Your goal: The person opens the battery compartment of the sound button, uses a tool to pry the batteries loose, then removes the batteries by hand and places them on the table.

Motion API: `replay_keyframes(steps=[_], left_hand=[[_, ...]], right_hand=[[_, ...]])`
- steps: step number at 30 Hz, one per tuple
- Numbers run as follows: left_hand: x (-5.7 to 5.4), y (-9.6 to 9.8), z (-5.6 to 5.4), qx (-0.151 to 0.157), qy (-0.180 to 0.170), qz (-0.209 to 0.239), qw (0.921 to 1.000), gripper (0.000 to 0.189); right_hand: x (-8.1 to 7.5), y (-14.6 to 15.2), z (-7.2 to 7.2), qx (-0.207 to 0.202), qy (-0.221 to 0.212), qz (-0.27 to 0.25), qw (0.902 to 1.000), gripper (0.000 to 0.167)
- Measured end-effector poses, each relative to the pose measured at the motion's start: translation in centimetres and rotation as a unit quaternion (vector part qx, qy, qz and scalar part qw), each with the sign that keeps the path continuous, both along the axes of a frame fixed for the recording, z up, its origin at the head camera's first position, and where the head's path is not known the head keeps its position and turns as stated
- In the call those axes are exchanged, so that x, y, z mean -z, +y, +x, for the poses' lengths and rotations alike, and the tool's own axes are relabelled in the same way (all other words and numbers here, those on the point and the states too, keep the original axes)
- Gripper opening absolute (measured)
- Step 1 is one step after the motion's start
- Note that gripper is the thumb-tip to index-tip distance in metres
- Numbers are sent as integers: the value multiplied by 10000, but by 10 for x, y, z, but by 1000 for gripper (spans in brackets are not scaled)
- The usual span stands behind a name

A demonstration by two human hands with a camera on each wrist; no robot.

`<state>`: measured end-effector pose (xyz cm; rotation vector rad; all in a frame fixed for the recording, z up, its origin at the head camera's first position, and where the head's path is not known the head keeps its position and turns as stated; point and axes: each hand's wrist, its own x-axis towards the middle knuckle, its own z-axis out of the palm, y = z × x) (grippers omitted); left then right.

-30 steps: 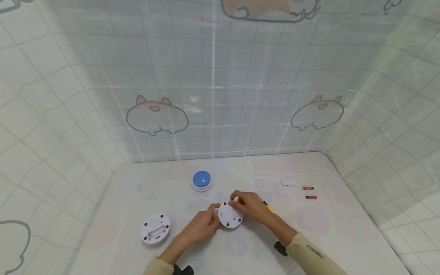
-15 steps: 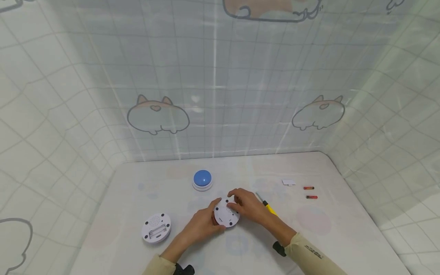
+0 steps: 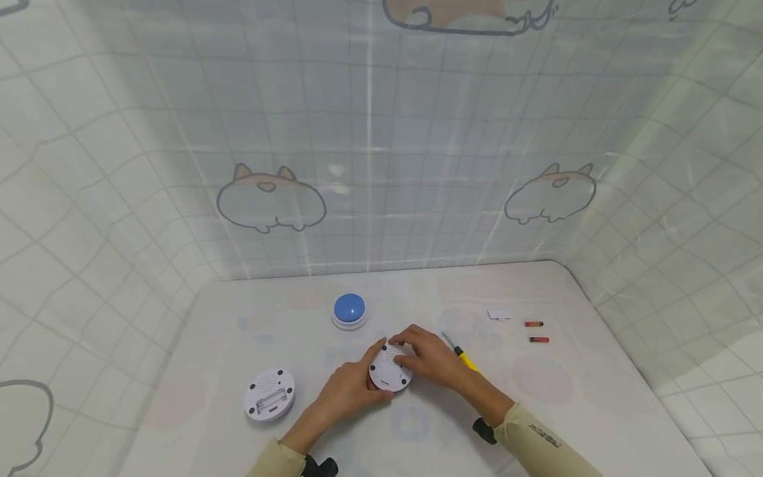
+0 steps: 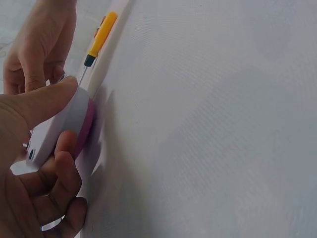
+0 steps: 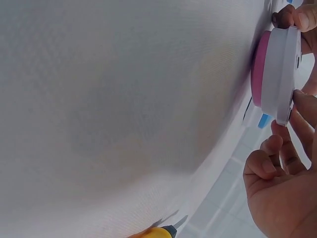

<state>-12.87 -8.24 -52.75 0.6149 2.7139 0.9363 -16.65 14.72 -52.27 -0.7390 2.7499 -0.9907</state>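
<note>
My left hand (image 3: 348,389) grips a round white push button (image 3: 385,379) by its side, thumb on one edge and fingers round the other. The button is turned over, its underside with small dark feet and speaker holes facing up. Its pink dome (image 5: 258,69) points down toward the table in the right wrist view. At the far right edge of the button, my right hand (image 3: 434,358) pinches the rim, thumb on the underside. A yellow screwdriver (image 3: 466,359) lies beside the right forearm, partly hidden by it.
To the left lies another overturned white button (image 3: 266,385) with an uncovered battery slot. A blue-domed button (image 3: 349,307) stands upright behind the hands. Further right are a small white cover (image 3: 499,315) and two red batteries, the upper battery (image 3: 533,324) and lower battery (image 3: 539,340).
The held button has shifted slightly left and turned between my hands. My left hand has changed its hold, spreading wider round the rim. More of the screwdriver shows now.
</note>
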Motion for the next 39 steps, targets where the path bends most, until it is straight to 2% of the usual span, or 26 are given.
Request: replay_keyframes(steps=[4, 9, 21, 29, 34, 39], left_hand=[[1, 1, -1, -4, -18, -99, 9999, 103], [1, 4, -1, -163, -45, -204, 9996, 100], [2, 7, 0, -726, 79, -400, 9965, 101], [5, 1, 1, -552, -87, -207, 9982, 99], [3, -3, 2, -521, -33, -213, 9984, 97], [3, -4, 2, -523, 186, -197, 9983, 95]], right_hand=[[2, 1, -1, -190, 92, -19, 9998, 37], [2, 0, 0, -193, 132, 52, 9997, 38], [0, -5, 11, -17, 620, 900, 9940, 34], [0, -2, 15, -56, 760, 1043, 9916, 37], [1, 2, 16, -77, 664, 1048, 9922, 41], [0, 1, 18, -288, 650, 1005, 9924, 43]])
